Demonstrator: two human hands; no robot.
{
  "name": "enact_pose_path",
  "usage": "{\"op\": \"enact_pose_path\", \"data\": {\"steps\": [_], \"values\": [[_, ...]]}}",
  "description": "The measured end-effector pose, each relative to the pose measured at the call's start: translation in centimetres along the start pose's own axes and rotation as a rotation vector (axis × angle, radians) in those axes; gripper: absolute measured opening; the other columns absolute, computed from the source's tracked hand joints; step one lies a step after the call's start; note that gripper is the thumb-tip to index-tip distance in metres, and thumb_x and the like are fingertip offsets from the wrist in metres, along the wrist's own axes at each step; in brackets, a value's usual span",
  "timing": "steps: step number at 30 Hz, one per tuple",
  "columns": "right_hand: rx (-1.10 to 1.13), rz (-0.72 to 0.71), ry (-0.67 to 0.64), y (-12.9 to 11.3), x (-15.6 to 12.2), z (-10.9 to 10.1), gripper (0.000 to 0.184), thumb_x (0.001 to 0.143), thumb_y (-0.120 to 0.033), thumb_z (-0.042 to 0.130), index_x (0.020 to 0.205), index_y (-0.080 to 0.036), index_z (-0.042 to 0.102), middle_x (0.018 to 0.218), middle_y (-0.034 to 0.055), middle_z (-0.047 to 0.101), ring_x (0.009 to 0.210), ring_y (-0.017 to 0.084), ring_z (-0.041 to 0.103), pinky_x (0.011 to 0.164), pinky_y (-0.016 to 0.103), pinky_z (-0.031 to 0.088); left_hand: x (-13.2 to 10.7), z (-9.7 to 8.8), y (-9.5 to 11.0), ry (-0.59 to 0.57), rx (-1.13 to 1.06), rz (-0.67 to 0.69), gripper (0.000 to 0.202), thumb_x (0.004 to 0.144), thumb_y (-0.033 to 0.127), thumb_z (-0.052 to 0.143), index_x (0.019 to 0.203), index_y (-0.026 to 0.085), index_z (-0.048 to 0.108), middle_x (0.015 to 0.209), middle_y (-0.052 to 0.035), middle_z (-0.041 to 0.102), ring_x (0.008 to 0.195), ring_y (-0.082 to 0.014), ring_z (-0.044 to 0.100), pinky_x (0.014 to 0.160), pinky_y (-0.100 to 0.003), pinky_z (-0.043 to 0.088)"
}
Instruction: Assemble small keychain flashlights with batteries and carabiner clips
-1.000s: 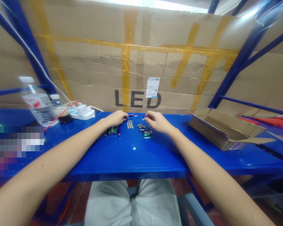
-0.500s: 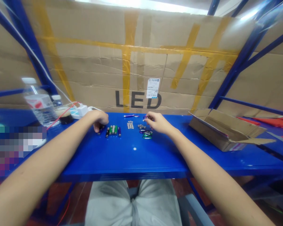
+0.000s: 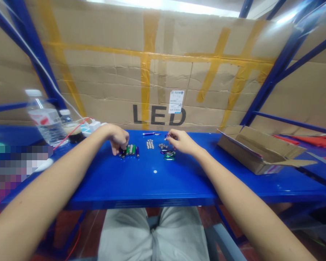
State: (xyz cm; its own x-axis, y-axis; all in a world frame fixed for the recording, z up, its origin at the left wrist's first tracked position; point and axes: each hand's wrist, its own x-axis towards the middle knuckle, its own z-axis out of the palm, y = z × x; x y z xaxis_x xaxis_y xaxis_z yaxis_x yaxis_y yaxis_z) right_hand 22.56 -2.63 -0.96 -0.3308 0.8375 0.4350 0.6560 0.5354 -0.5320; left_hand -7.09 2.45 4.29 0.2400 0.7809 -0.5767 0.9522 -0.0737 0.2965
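My left hand [image 3: 119,140] is closed at the left end of a row of small coloured metal tubes [image 3: 133,150], its fingers on a dark tube [image 3: 121,153] there. Green, silver, black and purple ones lie side by side. My right hand [image 3: 180,140] pinches a purple carabiner [image 3: 167,136] just above the table. Below it lie a little heap of small metal parts [image 3: 163,146] and several carabiners [image 3: 169,156], green, silver and purple. Between my hands sit rows of small silvery round pieces [image 3: 150,144]. Behind them is a slim purple pen-like tool [image 3: 151,134].
An open cardboard box [image 3: 241,152] stands on the blue table [image 3: 141,185] at right, with red material [image 3: 315,140] beyond. A water bottle [image 3: 47,121], a dark-bottomed bottle [image 3: 72,128] and a white power strip [image 3: 94,126] are at left. A small white disc [image 3: 155,172] lies in front.
My left hand has moved right, bringing the dark tube against the left end of the row. My right hand stays in place with the purple carabiner.
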Motion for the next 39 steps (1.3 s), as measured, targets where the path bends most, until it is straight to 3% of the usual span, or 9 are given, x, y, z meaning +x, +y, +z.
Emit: {"op": "enact_pose_path", "data": {"steps": [5, 13, 16, 17, 20, 22, 25, 33, 39], "values": [[-0.009, -0.001, -0.003, 0.1, 0.0, 0.0, 0.016, 0.090, -0.031, 0.052, 0.083, -0.018, 0.057, 0.070, 0.0004, 0.060, 0.064, 0.014, 0.053, 0.060, 0.026, 0.038, 0.3, -0.1, 0.2, -0.022, 0.058, -0.009, 0.017, 0.066, 0.021, 0.077, 0.070, 0.014, 0.061, 0.069, -0.0147, 0.071, 0.072, -0.0319, 0.073, 0.070, -0.037, 0.060], [0.003, 0.007, -0.008, 0.2, 0.0, 0.1, 0.015, 0.090, -0.031, 0.052, 0.082, -0.018, 0.056, 0.070, 0.0005, 0.060, 0.064, 0.014, 0.053, 0.060, 0.026, 0.038, 0.3, -0.7, -0.3, 0.079, 0.092, -0.001, 0.016, 0.071, 0.021, 0.068, 0.085, 0.014, 0.066, 0.073, -0.0141, 0.073, 0.068, -0.0298, 0.072, 0.065, -0.036, 0.058], [0.001, 0.008, -0.007, 0.2, 0.0, 0.1, 0.015, 0.090, -0.030, 0.052, 0.082, -0.018, 0.056, 0.069, 0.0002, 0.059, 0.063, 0.014, 0.052, 0.060, 0.027, 0.038, 1.3, -1.0, -0.3, 0.290, 0.182, 0.062, 0.024, 0.070, 0.018, 0.064, 0.093, 0.013, 0.070, 0.084, -0.0148, 0.075, 0.078, -0.0313, 0.072, 0.073, -0.039, 0.057], [-0.004, 0.010, -0.006, 0.2, 0.0, 0.1, 0.015, 0.090, -0.031, 0.052, 0.082, -0.018, 0.056, 0.068, -0.0001, 0.059, 0.062, 0.014, 0.052, 0.060, 0.026, 0.037, 1.9, -0.9, -0.1, 0.456, 0.265, 0.129, 0.024, 0.070, 0.017, 0.061, 0.091, 0.012, 0.072, 0.089, -0.0159, 0.075, 0.084, -0.0322, 0.072, 0.078, -0.040, 0.056], [-0.020, 0.013, -0.004, 0.1, 0.0, 0.0, 0.015, 0.090, -0.030, 0.052, 0.081, -0.018, 0.056, 0.067, -0.0003, 0.058, 0.062, 0.014, 0.052, 0.059, 0.026, 0.037, 4.1, 0.2, 0.8, 0.649, 0.286, 0.351, 0.041, 0.078, 0.012, 0.049, 0.112, 0.017, 0.072, 0.124, -0.0110, 0.070, 0.114, -0.0262, 0.064, 0.101, -0.035, 0.047], [-0.027, 0.010, 0.001, 0.0, 0.0, 0.0, 0.015, 0.089, -0.030, 0.052, 0.081, -0.019, 0.055, 0.067, -0.0003, 0.058, 0.062, 0.014, 0.051, 0.059, 0.026, 0.036, 5.5, 1.2, 1.6, 0.636, 0.304, 0.604, 0.052, 0.079, 0.007, 0.043, 0.122, 0.018, 0.069, 0.133, -0.0084, 0.065, 0.125, -0.0222, 0.059, 0.109, -0.033, 0.040], [-0.030, 0.004, 0.007, -0.1, 0.1, 0.0, 0.015, 0.089, -0.030, 0.053, 0.080, -0.019, 0.055, 0.065, -0.0006, 0.057, 0.061, 0.014, 0.051, 0.058, 0.026, 0.035, 6.9, 2.5, 2.6, 0.619, 0.354, 0.738, 0.066, 0.071, 0.000, 0.040, 0.129, 0.017, 0.065, 0.138, -0.0094, 0.062, 0.128, -0.0220, 0.056, 0.111, -0.034, 0.039], [-0.030, -0.003, 0.008, -0.1, 0.1, 0.0, 0.014, 0.088, -0.029, 0.053, 0.079, -0.019, 0.055, 0.067, -0.0004, 0.057, 0.062, 0.014, 0.050, 0.059, 0.026, 0.036, 8.2, 3.0, 3.2, 0.561, 0.446, 0.776, 0.067, 0.066, -0.003, 0.040, 0.122, 0.016, 0.070, 0.130, -0.0096, 0.067, 0.122, -0.0220, 0.060, 0.107, -0.032, 0.043], [-0.039, 0.005, 0.001, -0.1, 0.0, -0.1, 0.014, 0.088, -0.029, 0.053, 0.079, -0.019, 0.055, 0.067, -0.0003, 0.058, 0.063, 0.014, 0.050, 0.060, 0.026, 0.036, 7.9, 2.9, 2.9, 0.555, 0.407, 0.706, 0.066, 0.065, -0.002, 0.040, 0.120, 0.015, 0.072, 0.127, -0.0102, 0.069, 0.117, -0.0217, 0.062, 0.102, -0.030, 0.045]]}}
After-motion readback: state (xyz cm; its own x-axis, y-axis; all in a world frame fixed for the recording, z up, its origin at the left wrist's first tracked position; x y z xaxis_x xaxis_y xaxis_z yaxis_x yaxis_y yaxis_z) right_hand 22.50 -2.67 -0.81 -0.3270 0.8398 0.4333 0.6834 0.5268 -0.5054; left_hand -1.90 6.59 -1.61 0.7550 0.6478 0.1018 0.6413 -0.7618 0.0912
